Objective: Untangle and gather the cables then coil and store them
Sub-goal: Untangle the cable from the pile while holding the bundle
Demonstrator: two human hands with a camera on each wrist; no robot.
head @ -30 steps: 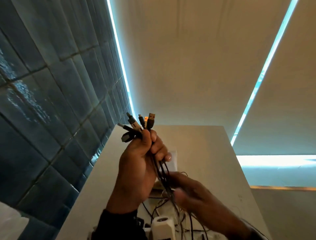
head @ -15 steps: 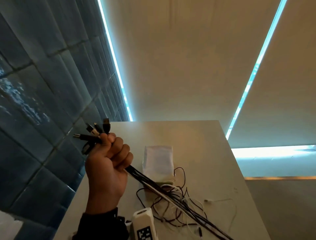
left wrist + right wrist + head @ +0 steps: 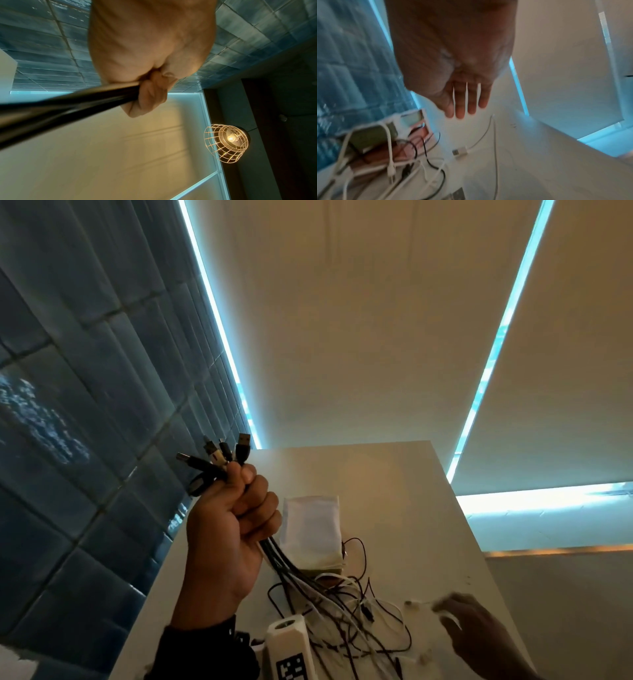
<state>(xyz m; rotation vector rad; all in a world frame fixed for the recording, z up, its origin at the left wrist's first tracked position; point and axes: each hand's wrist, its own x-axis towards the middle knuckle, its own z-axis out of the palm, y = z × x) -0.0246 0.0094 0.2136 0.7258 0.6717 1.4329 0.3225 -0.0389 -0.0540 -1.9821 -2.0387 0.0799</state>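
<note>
Head view: my left hand is raised above the table's left edge, fingers curled tight round a bundle of black cables. Their plugs fan out above my fist; the cords run taut, down and rightward, into the loose tangle on the white table near its front edge. A white fabric pouch lies just behind the tangle. My right hand, blurred, hovers low by the right edge, near a thin white cable; it holds nothing.

Left wrist view: fingers wrapped fully round the black bundle, no gap visible. A caged lamp hangs beyond.

Right wrist view: fingers straight and together, palm empty, above the table. A white USB cable lies loose below, apart from the heap.

Assessment: the cords are light, limp and smooth-jacketed; they will slide through a slack fist and snag at loops. Best hold is just behind a plug, where the moulded body is stiff; pulling mid-cord risks tightening knots.
</note>
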